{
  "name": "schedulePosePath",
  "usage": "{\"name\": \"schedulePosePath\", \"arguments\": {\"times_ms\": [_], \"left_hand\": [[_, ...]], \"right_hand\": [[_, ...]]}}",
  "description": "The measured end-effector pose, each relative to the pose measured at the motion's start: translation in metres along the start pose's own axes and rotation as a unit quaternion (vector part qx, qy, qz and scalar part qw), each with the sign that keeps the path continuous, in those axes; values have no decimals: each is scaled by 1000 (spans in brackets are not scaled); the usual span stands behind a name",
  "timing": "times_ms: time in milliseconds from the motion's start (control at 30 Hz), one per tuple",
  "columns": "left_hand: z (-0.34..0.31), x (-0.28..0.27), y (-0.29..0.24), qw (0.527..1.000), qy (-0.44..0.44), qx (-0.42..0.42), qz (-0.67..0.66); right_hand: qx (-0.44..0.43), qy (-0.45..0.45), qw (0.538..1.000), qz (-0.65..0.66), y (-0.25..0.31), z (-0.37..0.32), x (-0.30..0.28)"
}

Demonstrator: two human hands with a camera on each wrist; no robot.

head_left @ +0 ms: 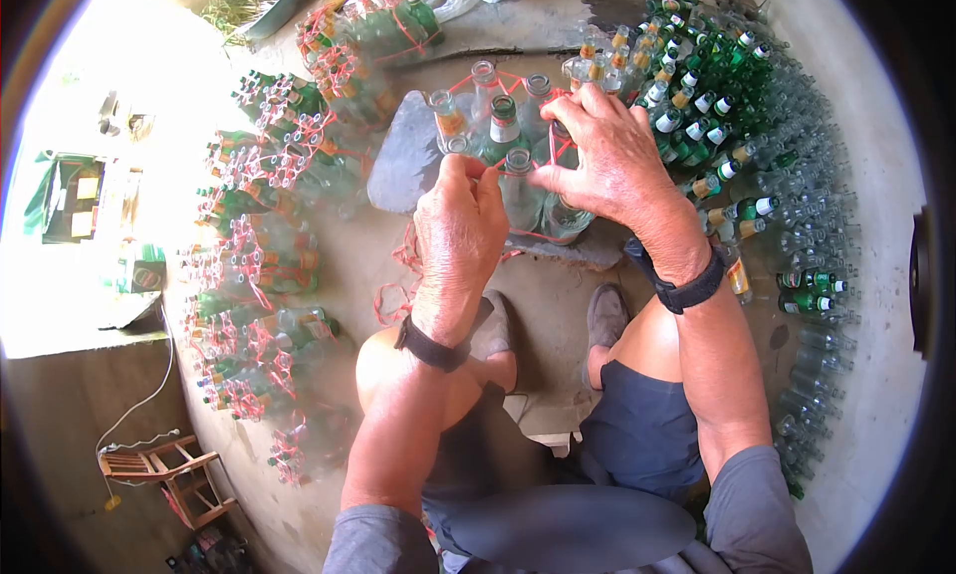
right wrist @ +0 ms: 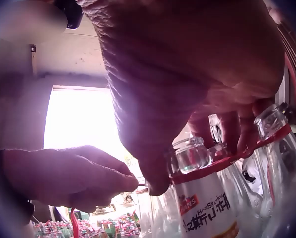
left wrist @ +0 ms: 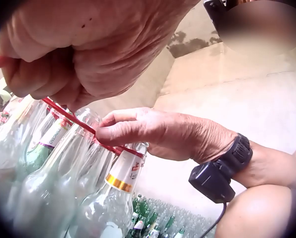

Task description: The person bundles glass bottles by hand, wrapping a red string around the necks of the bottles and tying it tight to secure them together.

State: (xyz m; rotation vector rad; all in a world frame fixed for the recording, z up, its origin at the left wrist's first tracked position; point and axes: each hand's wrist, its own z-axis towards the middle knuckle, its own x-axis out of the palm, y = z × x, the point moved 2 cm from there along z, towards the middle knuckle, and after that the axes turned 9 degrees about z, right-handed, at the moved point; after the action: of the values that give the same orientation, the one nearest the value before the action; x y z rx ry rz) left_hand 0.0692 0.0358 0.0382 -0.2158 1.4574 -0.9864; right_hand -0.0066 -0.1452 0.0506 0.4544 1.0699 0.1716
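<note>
A cluster of glass bottles (head_left: 523,201), mostly clear with a green bottle (head_left: 504,126) in the middle, stands upright between the knees. A red plastic strap (head_left: 555,146) runs round the necks. The left hand (head_left: 460,221) has its fingers curled at the near left side, pinching the strap, which stretches taut from it in the left wrist view. Over the right side of the cluster arches the right hand (head_left: 622,161). Its thumb presses the strap beside a neck while its other fingers bend over the far side. A labelled clear bottle (right wrist: 202,208) stands under the right palm.
Strapped bundles of bottles (head_left: 264,245) line the left side. Many loose green and clear bottles (head_left: 797,216) stand along the right wall. A grey slab (head_left: 403,156) lies beside the cluster. Loose red strap (head_left: 393,295) trails on the floor near the left foot. A wooden chair (head_left: 169,469) is at lower left.
</note>
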Motion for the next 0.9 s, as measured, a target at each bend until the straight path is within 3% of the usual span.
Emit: {"name": "schedulePosePath", "arguments": {"times_ms": [200,467,567,633,900], "left_hand": [[-2,13,16,997,-40,33,-64],[3,9,22,982,51,-66,-167],[7,6,25,974,93,-109,-176],[8,6,26,955,128,-167,-209],[-1,6,16,906,153,-207,-336]], "right_hand": [[4,-6,1000,2,1,0,4],[9,17,1000,-14,-1,3,1],[-74,-18,997,-32,-9,-7,3],[-68,-16,997,-41,-6,-10,4],[-46,50,995,-79,-6,-6,1]]}}
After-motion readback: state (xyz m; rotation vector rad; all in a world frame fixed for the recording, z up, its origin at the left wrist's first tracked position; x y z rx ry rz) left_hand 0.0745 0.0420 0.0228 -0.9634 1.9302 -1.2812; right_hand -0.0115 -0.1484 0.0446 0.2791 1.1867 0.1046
